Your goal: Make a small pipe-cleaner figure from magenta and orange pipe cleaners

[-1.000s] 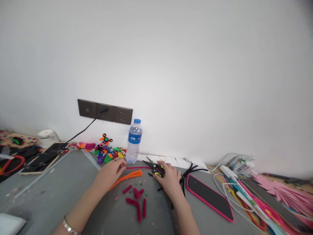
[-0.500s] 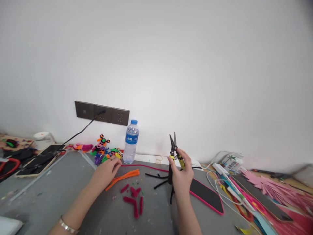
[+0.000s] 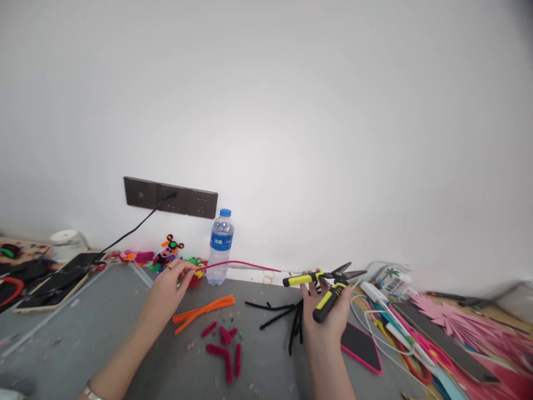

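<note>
Lifted clear of the surface (image 3: 270, 366) since the earlier frame, the long crimson stem (image 3: 241, 263) now arches through the air, while the shears (image 3: 333, 297) have swung from upright to lying crosswise, blades toward the right. One end of the stem is in the left hand (image 3: 169, 286), whose thumb and fingertips are pinched narrow; such a thin strand probably needs no fuller grip. Its far end comes near one yellow handle, and I cannot tell whether they touch. Palm up and loosely curled, the right hand (image 3: 327, 325) holds the shears across its fingers and thumb, handles and blades both spread; that slack cradle seems to suit carrying rather than squeezing. Short crimson pieces (image 3: 228, 366) lie loose in front, apart from the orange stems (image 3: 208, 307) and the fanned black stems (image 3: 277, 318), perhaps so each colour is easy to pick out. Behind, a water bottle (image 3: 220, 244) stands by the wall beside colourful figures (image 3: 166, 251), likely kept back to leave working room. Just right of the right hand lies a pink-edged phone (image 3: 362, 347).
</note>
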`<state>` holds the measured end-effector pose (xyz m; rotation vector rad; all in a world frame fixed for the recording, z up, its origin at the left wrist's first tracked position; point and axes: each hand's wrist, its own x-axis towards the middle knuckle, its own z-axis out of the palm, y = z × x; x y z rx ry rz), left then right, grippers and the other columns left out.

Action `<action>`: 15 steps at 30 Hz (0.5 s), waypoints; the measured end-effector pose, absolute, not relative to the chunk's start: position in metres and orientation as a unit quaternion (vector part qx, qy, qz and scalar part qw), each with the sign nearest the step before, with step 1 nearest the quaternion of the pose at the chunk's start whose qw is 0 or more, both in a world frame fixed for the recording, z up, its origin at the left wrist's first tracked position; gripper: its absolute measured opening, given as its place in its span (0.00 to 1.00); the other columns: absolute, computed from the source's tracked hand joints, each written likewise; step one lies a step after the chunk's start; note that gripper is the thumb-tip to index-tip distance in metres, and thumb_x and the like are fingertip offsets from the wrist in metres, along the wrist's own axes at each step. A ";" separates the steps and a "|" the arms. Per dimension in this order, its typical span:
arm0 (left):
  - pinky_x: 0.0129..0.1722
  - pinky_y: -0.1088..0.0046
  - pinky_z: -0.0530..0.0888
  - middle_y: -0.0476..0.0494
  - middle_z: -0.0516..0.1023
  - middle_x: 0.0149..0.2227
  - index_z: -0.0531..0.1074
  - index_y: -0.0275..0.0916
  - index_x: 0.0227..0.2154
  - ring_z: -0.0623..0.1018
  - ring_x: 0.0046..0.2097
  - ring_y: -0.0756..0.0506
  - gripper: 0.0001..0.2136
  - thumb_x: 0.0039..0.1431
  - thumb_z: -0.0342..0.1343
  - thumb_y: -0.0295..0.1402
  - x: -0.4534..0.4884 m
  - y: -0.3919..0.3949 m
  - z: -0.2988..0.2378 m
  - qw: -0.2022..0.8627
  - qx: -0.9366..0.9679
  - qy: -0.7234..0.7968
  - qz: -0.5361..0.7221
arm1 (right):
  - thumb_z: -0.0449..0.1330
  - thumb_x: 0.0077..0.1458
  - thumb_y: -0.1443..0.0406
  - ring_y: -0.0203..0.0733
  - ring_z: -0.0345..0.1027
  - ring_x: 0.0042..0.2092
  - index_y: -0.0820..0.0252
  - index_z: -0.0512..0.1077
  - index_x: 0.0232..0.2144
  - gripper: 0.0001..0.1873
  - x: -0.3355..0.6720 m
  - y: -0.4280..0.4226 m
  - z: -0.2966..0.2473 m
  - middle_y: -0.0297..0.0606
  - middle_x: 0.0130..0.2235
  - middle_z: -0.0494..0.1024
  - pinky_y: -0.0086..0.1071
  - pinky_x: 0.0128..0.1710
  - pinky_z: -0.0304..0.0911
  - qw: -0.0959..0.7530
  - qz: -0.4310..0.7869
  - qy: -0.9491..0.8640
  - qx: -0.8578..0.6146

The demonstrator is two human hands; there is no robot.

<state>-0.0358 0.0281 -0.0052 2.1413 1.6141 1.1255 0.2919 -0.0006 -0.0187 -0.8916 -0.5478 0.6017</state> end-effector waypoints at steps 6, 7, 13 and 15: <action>0.28 0.73 0.69 0.45 0.75 0.33 0.71 0.39 0.32 0.74 0.30 0.46 0.13 0.58 0.47 0.42 -0.039 0.028 -0.001 0.153 0.658 0.547 0.494 | 0.53 0.55 0.49 0.43 0.74 0.41 0.45 0.60 0.51 0.23 0.281 -0.003 -0.009 0.37 0.45 0.74 0.46 0.44 0.68 0.851 0.278 -0.201 -0.397; 0.29 0.73 0.70 0.45 0.76 0.33 0.71 0.39 0.32 0.74 0.31 0.45 0.13 0.58 0.48 0.42 -0.038 0.028 0.000 0.164 0.646 0.543 0.511 | 0.57 0.54 0.52 0.42 0.74 0.42 0.44 0.60 0.51 0.23 0.278 -0.003 -0.009 0.35 0.45 0.74 0.46 0.45 0.68 0.849 0.256 -0.211 -0.411; 0.32 0.72 0.72 0.47 0.75 0.30 0.71 0.39 0.32 0.75 0.32 0.45 0.12 0.55 0.51 0.43 -0.036 0.023 0.007 0.192 0.577 0.536 0.586 | 0.62 0.50 0.60 0.48 0.67 0.49 0.56 0.69 0.48 0.22 0.266 -0.001 -0.012 0.43 0.47 0.73 0.46 0.52 0.60 0.747 0.058 -0.427 -0.507; 0.33 0.72 0.72 0.46 0.75 0.30 0.71 0.39 0.33 0.75 0.32 0.45 0.13 0.55 0.52 0.43 -0.037 0.023 0.008 0.195 0.556 0.537 0.604 | 0.59 0.53 0.62 0.49 0.66 0.51 0.55 0.70 0.50 0.21 0.264 0.002 -0.017 0.44 0.49 0.72 0.47 0.54 0.58 0.661 0.031 -0.541 -0.519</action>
